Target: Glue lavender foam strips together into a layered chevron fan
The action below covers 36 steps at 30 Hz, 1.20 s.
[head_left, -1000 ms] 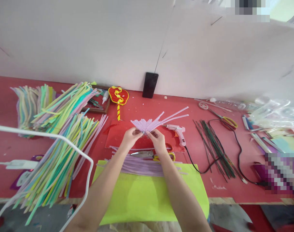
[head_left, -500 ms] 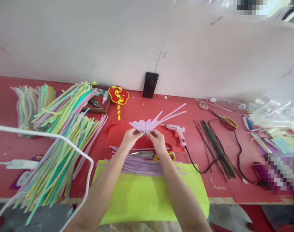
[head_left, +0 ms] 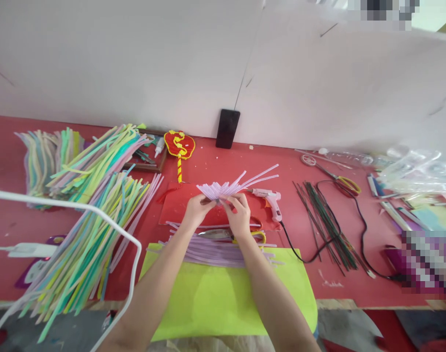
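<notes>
Between my two hands is a fan-shaped piece of folded lilac pipe cleaners (head_left: pixel 220 188), with a few long ends sticking out to the upper right. My left hand (head_left: pixel 198 211) pinches its lower left side. On the lower right, my right hand (head_left: pixel 239 213) grips it between thumb and fingers. Under the hands lies a red board (head_left: pixel 173 208). Closer to me, scissors with yellow handles (head_left: pixel 215 234) rest by a row of loose lilac pipe cleaners (head_left: pixel 215 254), on a lime-green cloth (head_left: pixel 215 298). A pink glue gun (head_left: pixel 270 199) lies just right of my right hand.
Multicoloured pipe cleaners (head_left: pixel 87 234) fill the left side. A white cable (head_left: pixel 113 222) loops in front of them. A phone (head_left: pixel 228 128) leans on the wall near a red and yellow fan ornament (head_left: pixel 179 145). At right are dark green stems (head_left: pixel 331 227) and more scissors (head_left: pixel 345 186).
The fingers of my right hand have shifted slightly on the lilac piece, the thumb lower. Its long ends have dipped a little to the left. My left hand stays nearly in place.
</notes>
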Each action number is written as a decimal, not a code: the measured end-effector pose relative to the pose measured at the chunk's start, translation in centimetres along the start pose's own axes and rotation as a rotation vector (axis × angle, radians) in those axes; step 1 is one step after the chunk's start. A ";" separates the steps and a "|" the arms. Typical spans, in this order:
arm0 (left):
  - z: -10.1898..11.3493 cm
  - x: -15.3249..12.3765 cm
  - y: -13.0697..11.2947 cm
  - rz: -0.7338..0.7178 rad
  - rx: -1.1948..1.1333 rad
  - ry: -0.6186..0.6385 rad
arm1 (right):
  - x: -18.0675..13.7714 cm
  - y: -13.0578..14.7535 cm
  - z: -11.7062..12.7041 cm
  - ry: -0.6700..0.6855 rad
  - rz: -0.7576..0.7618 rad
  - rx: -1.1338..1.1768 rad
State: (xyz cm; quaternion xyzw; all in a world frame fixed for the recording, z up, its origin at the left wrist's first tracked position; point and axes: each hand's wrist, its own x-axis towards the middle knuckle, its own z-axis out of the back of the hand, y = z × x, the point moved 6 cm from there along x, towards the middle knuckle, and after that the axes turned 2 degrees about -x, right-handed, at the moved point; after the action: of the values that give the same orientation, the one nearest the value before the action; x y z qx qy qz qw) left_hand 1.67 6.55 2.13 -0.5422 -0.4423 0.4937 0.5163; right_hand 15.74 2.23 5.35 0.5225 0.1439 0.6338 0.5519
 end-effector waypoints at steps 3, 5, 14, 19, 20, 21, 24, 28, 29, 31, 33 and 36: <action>-0.1 -0.1 -0.1 -0.004 0.034 0.019 | 0.1 -0.2 0.1 -0.011 0.006 0.023; -0.1 -0.1 0.0 -0.002 0.056 0.023 | 0.2 -0.3 0.1 -0.005 0.003 0.024; 0.5 0.3 0.7 0.025 -0.076 -0.054 | 0.4 -0.6 0.1 0.005 -0.089 0.063; 1.3 0.4 0.7 0.068 -0.160 -0.133 | 0.6 -0.5 1.0 -0.075 -0.162 0.119; 1.4 0.4 0.7 0.078 -0.194 -0.141 | 0.7 -0.7 1.1 -0.086 -0.188 0.148; 1.5 0.4 0.7 0.087 -0.228 -0.147 | 0.7 -1.0 1.1 -0.092 -0.225 0.189; 1.8 0.5 1.0 0.106 -0.300 -0.174 | 0.5 -2.4 0.8 -0.114 -0.361 0.362; 2.0 0.7 1.2 0.109 -0.365 -0.190 | 0.1 -4.3 0.7 -0.226 -0.478 0.519; 1.9 0.7 1.3 0.110 -0.387 -0.185 | 0.0 -4.7 0.8 -0.262 -0.503 0.532; 1.8 0.7 1.2 0.120 -0.431 -0.163 | 0.0 -5.4 1.0 -0.314 -0.546 0.563; 1.4 0.6 1.1 0.134 -0.458 -0.125 | 0.0 -5.7 1.0 -0.333 -0.569 0.623; 0.9 0.6 0.9 0.146 -0.471 -0.066 | 0.3 -5.4 0.6 -0.280 -0.565 0.714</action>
State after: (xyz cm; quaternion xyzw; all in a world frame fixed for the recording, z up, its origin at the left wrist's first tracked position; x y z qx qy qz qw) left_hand 0.84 7.17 1.16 -0.6617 -0.5214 0.4304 0.3241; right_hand 19.27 4.09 1.63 0.7002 0.4134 0.2933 0.5028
